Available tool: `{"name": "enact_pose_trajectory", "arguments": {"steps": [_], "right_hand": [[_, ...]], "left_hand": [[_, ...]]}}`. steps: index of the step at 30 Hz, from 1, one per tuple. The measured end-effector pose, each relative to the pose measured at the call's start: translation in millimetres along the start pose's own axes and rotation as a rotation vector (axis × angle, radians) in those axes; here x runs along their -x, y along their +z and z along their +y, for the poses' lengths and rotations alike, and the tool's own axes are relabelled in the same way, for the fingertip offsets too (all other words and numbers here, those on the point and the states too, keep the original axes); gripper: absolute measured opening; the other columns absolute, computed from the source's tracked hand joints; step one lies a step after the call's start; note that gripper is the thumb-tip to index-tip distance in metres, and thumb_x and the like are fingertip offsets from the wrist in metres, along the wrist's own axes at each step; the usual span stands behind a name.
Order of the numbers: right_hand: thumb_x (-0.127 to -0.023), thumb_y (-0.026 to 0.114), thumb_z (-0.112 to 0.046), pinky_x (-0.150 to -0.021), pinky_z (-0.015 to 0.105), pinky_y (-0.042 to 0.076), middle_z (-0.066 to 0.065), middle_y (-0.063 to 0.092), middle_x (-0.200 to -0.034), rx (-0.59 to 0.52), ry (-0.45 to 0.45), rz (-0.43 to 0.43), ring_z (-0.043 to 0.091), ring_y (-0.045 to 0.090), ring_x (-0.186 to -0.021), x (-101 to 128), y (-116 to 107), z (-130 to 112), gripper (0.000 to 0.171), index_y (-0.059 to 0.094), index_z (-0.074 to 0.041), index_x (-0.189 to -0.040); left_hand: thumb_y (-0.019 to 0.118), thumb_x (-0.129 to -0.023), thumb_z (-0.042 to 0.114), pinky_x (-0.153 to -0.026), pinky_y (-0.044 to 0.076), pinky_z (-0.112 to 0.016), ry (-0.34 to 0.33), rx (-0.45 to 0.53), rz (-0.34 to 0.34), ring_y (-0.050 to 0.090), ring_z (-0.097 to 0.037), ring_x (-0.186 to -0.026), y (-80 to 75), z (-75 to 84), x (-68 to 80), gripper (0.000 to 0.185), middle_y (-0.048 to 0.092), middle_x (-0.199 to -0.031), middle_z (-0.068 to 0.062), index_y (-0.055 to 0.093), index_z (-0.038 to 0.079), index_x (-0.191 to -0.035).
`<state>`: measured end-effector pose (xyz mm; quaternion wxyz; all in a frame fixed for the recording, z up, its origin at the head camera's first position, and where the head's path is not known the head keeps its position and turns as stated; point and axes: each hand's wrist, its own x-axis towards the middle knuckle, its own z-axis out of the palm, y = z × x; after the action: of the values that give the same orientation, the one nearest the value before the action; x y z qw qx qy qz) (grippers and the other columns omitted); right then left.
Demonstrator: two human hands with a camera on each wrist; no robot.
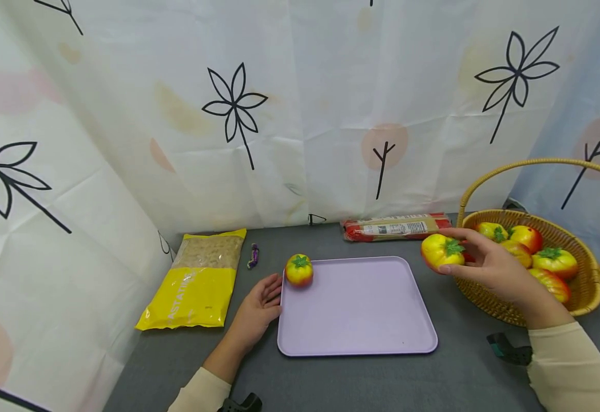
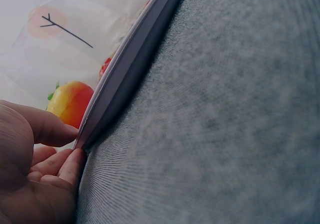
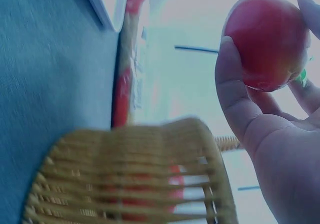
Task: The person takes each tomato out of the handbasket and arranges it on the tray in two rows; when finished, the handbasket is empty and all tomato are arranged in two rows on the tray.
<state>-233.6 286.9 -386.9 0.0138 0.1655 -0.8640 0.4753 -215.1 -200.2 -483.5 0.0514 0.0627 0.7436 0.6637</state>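
Yellow-red tomato [image 1: 442, 250] sits in your right hand [image 1: 490, 269], fingers and thumb curled round it, held in the air just left of the basket [image 1: 583, 297] rim and right of the tray [image 1: 356, 320]. The wrist view shows thumb and fingertips only on its sides, nothing under it.

Your left hand [image 1: 258, 306] lies relaxed on the grey table [image 1: 382, 383], fingers nearly straight, tips against the tray's left edge. It grips nothing.

One tomato on the tray [image 1: 299, 269] stands at the far-left corner, close to the rim. More lie in the basket.

Risks, as I judge them: a round, smooth fruit in a fingertip hold may slip and roll off the table. Set down hard, it may roll across the flat tray and knock the corner one over the low rim. A nudge from your left fingers could shift the tray.

Writing: yellow bag [image 1: 197, 286] shows letters like "ASTATIN", partly unreadable. Red packet [image 1: 397, 227] has a white label, too small to read.
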Motion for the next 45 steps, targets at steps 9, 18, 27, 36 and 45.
{"name": "enact_pose_trajectory", "arguments": {"steps": [9,18,27,36,45], "right_hand": [[-0.098,0.083,-0.014,-0.091,0.024,0.06,0.021,0.045,-0.152,-0.108,-0.028,-0.088,0.042,0.057,-0.122,-8,32,-8,0.071,0.047,-0.003,-0.158],[-0.096,0.085,-0.011,-0.094,0.026,0.059,0.023,0.047,-0.151,-0.139,-0.098,-0.159,0.044,0.052,-0.128,-17,63,-10,0.07,0.051,0.0,-0.155],[-0.095,0.086,-0.016,-0.093,0.033,0.061,0.016,0.055,-0.144,-0.067,-0.156,-0.225,0.038,0.056,-0.126,-33,93,-17,0.063,0.058,-0.005,-0.151],[-0.093,0.088,-0.014,-0.093,0.041,0.062,0.014,0.056,-0.144,-0.041,-0.166,-0.262,0.039,0.056,-0.126,-52,108,-33,0.065,0.059,-0.006,-0.151],[-0.094,0.087,-0.017,-0.095,0.042,0.061,0.015,0.054,-0.147,-0.043,-0.162,-0.265,0.039,0.058,-0.127,-69,119,-45,0.065,0.059,-0.006,-0.152]], "left_hand": [[0.065,-0.098,-0.011,-0.117,0.043,-0.045,0.005,-0.007,0.004,0.047,-0.037,-0.15,-0.5,-1.8,0.2,0.073,0.046,-0.165,-0.021,0.037,-0.004,-0.165],[0.066,-0.099,-0.01,-0.117,0.043,-0.045,0.008,-0.007,-0.001,0.047,-0.037,-0.15,0.0,-1.6,0.9,0.073,0.046,-0.165,-0.021,0.036,-0.003,-0.165],[0.065,-0.099,-0.01,-0.118,0.043,-0.046,0.004,-0.013,0.0,0.047,-0.037,-0.15,0.9,-0.9,-0.5,0.074,0.046,-0.165,-0.021,0.035,-0.003,-0.165],[0.065,-0.099,-0.01,-0.118,0.043,-0.045,-0.001,-0.01,-0.008,0.046,-0.037,-0.151,-0.9,-0.1,-0.8,0.074,0.044,-0.166,-0.021,0.034,-0.003,-0.166],[0.065,-0.099,-0.011,-0.118,0.042,-0.045,-0.003,-0.004,-0.009,0.046,-0.036,-0.151,-0.7,-0.3,-1.3,0.074,0.044,-0.166,-0.021,0.034,-0.003,-0.166]]}}
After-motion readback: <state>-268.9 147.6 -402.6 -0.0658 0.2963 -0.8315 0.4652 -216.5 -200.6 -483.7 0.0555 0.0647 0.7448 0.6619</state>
